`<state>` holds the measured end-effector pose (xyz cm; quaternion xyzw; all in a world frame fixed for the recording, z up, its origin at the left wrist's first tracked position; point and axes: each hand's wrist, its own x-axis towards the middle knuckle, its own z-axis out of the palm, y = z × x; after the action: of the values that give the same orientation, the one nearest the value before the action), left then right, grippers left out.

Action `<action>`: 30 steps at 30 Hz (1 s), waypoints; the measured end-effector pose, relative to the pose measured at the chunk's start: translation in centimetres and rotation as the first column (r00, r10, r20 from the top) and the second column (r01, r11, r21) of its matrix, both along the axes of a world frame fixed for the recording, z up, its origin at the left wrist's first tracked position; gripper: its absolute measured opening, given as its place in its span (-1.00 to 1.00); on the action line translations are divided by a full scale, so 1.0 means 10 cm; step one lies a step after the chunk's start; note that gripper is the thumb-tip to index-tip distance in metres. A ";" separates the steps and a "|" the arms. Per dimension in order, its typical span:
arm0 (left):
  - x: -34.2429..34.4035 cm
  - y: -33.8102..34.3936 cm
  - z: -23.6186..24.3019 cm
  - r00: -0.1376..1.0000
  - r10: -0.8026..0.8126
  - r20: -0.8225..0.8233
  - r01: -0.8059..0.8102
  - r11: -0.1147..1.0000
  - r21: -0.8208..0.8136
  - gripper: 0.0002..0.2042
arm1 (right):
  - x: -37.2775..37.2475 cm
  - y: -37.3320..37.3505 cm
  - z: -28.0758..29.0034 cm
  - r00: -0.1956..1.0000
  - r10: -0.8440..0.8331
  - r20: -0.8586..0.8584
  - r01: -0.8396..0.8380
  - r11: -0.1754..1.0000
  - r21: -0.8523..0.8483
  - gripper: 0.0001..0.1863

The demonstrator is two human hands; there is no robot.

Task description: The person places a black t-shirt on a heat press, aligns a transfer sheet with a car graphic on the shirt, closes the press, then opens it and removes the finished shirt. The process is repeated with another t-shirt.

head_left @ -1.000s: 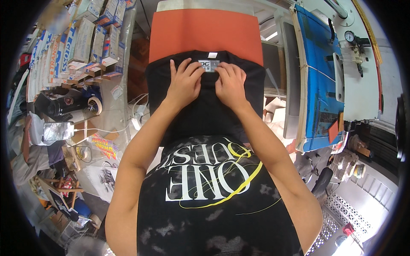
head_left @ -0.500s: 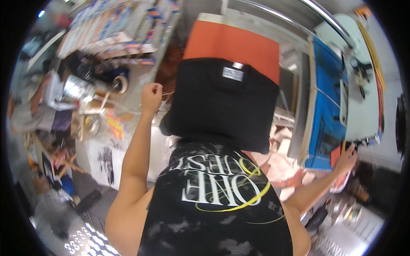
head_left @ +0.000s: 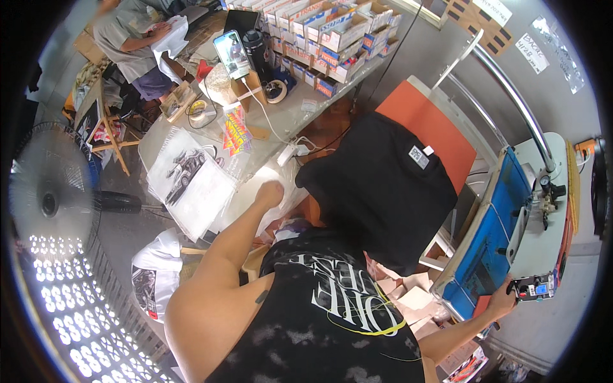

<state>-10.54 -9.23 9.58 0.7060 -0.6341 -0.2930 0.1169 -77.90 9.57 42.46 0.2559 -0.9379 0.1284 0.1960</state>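
A black T-shirt (head_left: 389, 185) lies spread over the orange-red pad (head_left: 440, 121) of a heat press, its collar and white label (head_left: 419, 157) toward the far end. My left hand (head_left: 271, 193) is curled into a fist left of the shirt, by the near edge of the side table; nothing shows in it. At the right, my right hand (head_left: 503, 302) is closed around the front handle of the press's blue upper plate (head_left: 482, 255), next to its control box (head_left: 536, 288). The plate is swung aside from the shirt. My fingers partly hide the handle.
The side table (head_left: 306, 115) bears printed sheets (head_left: 191, 185), a propped phone (head_left: 231, 54), a white cable, tape rolls and stacked cartons (head_left: 332, 32). A standing fan (head_left: 51, 198) is at the left. Another person (head_left: 137, 48) works at the far left. Paper pieces (head_left: 415, 297) lie below the press.
The view has turned left, so more of the side table shows. My left hand has drawn back nearer the table's near edge. My right hand stays at the press's front.
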 end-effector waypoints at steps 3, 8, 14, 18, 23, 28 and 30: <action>0.02 0.26 -0.30 0.984 -0.169 0.046 0.159 0.971 0.180 -0.69 | 0.36 -0.23 0.06 0.994 0.095 -0.045 -0.097 0.994 -0.040 -0.32; 0.03 0.75 -0.85 0.699 -0.706 0.115 0.625 0.681 0.380 -0.73 | 1.13 -0.42 -0.07 0.856 0.393 -0.335 -0.447 0.889 -0.101 -0.55; 0.04 0.88 -1.10 0.656 -0.755 0.025 0.646 0.578 0.498 -0.70 | 1.69 -0.76 0.12 0.765 0.322 -0.558 -0.518 0.823 -0.234 -0.08; 0.07 0.37 -0.82 0.799 -0.600 -0.037 0.534 0.681 0.501 -0.67 | 2.06 -1.21 0.11 0.714 0.510 -0.481 -0.647 0.742 -0.175 0.19; 0.24 -0.48 0.20 0.942 -0.136 -0.306 0.318 0.650 0.690 -0.54 | 2.48 -1.46 0.12 0.700 0.530 -0.479 -0.685 0.687 -0.242 0.20; 1.03 -1.31 1.56 0.932 -0.313 -0.181 0.337 0.934 0.117 -0.75 | 2.74 -1.63 0.13 0.702 0.538 -0.467 -0.687 0.683 -0.246 0.19; 1.31 -1.62 1.98 0.996 -0.011 -0.091 -0.020 0.942 -0.334 -0.78 | 2.80 -1.66 0.10 0.707 0.527 -0.472 -0.675 0.701 -0.229 0.21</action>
<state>2.54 -25.42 29.37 0.6630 -0.6670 -0.2130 0.2649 -49.93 -7.04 43.49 0.5289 -0.6992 0.3172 0.3615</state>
